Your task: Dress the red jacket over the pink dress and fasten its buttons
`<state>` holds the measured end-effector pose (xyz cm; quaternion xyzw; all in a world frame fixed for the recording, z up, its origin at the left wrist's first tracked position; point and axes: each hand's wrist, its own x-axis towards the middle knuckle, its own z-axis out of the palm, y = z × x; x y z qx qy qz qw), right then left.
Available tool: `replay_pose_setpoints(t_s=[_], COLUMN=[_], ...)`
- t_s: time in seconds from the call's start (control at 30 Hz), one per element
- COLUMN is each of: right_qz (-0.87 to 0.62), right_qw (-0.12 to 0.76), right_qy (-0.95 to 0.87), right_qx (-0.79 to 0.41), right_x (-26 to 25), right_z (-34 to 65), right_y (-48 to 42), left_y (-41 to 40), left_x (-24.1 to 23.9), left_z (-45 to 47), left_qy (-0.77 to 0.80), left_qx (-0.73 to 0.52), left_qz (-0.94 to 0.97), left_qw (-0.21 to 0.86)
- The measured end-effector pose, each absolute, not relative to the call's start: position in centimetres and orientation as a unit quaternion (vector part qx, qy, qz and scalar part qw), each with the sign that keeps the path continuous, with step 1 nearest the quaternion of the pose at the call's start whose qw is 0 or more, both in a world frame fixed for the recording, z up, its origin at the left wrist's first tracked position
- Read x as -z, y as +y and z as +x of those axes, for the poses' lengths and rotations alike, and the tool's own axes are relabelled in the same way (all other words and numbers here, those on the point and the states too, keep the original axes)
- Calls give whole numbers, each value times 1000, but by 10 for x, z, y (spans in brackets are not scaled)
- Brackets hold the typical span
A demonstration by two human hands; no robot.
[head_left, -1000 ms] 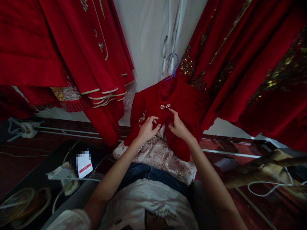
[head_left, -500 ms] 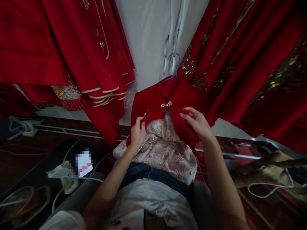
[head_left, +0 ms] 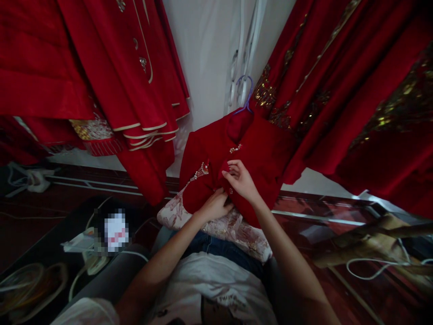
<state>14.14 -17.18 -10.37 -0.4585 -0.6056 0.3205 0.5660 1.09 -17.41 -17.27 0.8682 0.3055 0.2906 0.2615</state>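
A red jacket [head_left: 264, 149] hangs in front of me from a purple hanger [head_left: 248, 97], over a pale shiny patterned cloth [head_left: 174, 216] on my lap. A beaded clasp [head_left: 236, 148] joins its front at the neck, and a beaded ornament [head_left: 203, 169] decorates the left side. My right hand [head_left: 241, 180] pinches the jacket's front edge below the clasp, thumb and forefinger together. Lower down, my left hand [head_left: 214, 205] grips the front edge, with its fingertips partly hidden by the cloth.
Red garments [head_left: 88, 54] with pale piping hang at left, and more red garments [head_left: 338, 113] with gold sequins hang at right. A dark surface [head_left: 40, 243] at lower left bears cables and a blurred box [head_left: 116, 232]. At right are a wooden piece [head_left: 372, 234] and a white cord [head_left: 365, 276].
Both hands have come inward to the jacket's middle, bringing its two front panels together over the pale cloth. The left-side ornament now shows in full.
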Motion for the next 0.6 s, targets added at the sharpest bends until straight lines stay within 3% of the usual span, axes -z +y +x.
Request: replay_pose_setpoints(t_s=[0.13,0.33,0.6], right_qz=[-497,-445,-446], right_qw=[574,628,613], right_qy=[-587,-549,-574], right_qx=[-282,-325,-309], right_x=[136,126,132], right_z=[139,134,127], right_y=[-154,-159,-154], left_y=[-157,-107,-81], left_x=[153,144,154], left_z=[-10,-30,-27], left_qy=[330,455,423], left_qx=[-348,-561,-555], left_qz=[817,670,648], left_qw=[320,173,305])
